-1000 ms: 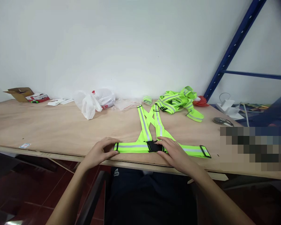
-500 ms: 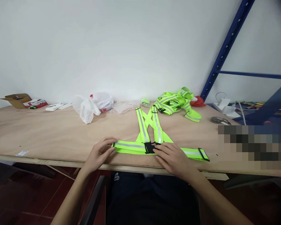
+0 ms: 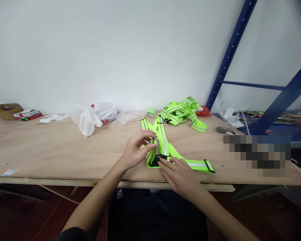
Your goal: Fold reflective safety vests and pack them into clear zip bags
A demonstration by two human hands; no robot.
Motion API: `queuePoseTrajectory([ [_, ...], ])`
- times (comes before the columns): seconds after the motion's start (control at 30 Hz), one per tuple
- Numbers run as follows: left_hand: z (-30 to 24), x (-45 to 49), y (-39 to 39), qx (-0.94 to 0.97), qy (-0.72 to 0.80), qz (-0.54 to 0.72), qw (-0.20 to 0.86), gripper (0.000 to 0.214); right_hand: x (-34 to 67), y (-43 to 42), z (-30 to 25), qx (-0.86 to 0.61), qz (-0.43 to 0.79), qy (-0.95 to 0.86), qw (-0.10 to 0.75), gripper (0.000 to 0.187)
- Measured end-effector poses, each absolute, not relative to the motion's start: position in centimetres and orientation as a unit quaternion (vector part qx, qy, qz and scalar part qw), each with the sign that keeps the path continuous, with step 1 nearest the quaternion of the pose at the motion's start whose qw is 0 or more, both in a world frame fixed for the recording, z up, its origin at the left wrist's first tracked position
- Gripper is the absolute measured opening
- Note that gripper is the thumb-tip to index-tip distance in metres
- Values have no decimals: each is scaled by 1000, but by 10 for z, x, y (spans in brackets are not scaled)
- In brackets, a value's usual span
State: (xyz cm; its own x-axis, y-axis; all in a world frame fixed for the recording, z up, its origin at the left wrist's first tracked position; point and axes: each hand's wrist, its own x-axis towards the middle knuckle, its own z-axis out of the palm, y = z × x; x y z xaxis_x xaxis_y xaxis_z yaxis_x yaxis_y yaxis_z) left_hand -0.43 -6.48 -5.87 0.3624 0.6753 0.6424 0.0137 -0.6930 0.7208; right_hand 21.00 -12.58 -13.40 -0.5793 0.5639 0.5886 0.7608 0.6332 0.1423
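Observation:
A neon yellow-green reflective harness vest (image 3: 163,140) with silver stripes lies on the wooden table, its shoulder straps crossing toward the wall. My left hand (image 3: 136,150) pinches the left end of the waist strap between thumb and fingers. That strap is lifted and folded over beside the black buckle (image 3: 155,161). My right hand (image 3: 182,175) lies with fingers outstretched over the buckle and the waist strap next to it. The right waist strap stays flat, ending at a black slider (image 3: 209,165).
More reflective straps (image 3: 179,112) are heaped near the wall, with a rolled one (image 3: 151,111) beside them. White plastic bags (image 3: 86,120), clear packaging (image 3: 126,117) and a cardboard box (image 3: 6,111) stand leftward. A blue metal rack (image 3: 224,63) and white plugs (image 3: 230,117) are on the right.
My left hand has moved right, folding the left waist strap inward over the buckle. My right hand stays at the buckle. The view has shifted slightly.

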Motion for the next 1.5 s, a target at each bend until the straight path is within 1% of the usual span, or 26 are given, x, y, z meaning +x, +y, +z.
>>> queuePoseTrajectory([
  [0.17, -82, 61, -63, 756, 217, 451, 421, 17, 217, -131, -137, -409, -169, -867, 228, 36],
  [0.23, -96, 72, -64, 748, 238, 423, 453, 13, 220, -133, -137, -413, -157, -867, 229, 32],
  [0.3, -107, 74, -64, 752, 256, 403, 454, 9, 220, -136, -138, -411, -148, -868, 237, 27],
  [0.4, -112, 73, -65, 794, 271, 382, 388, 5, 219, -141, -136, -405, -136, -869, 250, 25],
  [0.5, -110, 73, -66, 836, 274, 361, 309, 10, 218, -146, -132, -406, -107, -869, 262, 26],
  [0.67, -113, 72, -65, 859, 305, 317, 260, 4, 223, -149, -127, -422, -45, -862, 276, 20],
  [0.7, -114, 70, -64, 864, 313, 308, 249, 3, 225, -149, -127, -422, -37, -861, 281, 20],
  [0.8, -116, 61, -62, 874, 335, 283, 207, 8, 230, -147, -132, -417, -19, -853, 313, 24],
  [0.97, -114, 50, -63, 901, 313, 247, 171, 8, 241, -143, -135, -428, 39, -823, 372, 24],
  [1.07, -114, 50, -65, 904, 327, 233, 145, 24, 243, -142, -132, -434, 77, -810, 386, 22],
  [1.1, -114, 51, -65, 907, 328, 226, 138, 26, 244, -141, -131, -435, 88, -807, 389, 22],
  [1.23, -114, 52, -66, 926, 303, 194, 117, 16, 246, -141, -125, -442, 138, -796, 389, 19],
  [1.4, -109, 52, -68, 940, 274, 178, 97, 17, 251, -141, -118, -428, 195, -789, 396, 18],
  [1.5, -104, 53, -70, 946, 266, 171, 72, 20, 253, -141, -115, -423, 207, -788, 396, 17],
])
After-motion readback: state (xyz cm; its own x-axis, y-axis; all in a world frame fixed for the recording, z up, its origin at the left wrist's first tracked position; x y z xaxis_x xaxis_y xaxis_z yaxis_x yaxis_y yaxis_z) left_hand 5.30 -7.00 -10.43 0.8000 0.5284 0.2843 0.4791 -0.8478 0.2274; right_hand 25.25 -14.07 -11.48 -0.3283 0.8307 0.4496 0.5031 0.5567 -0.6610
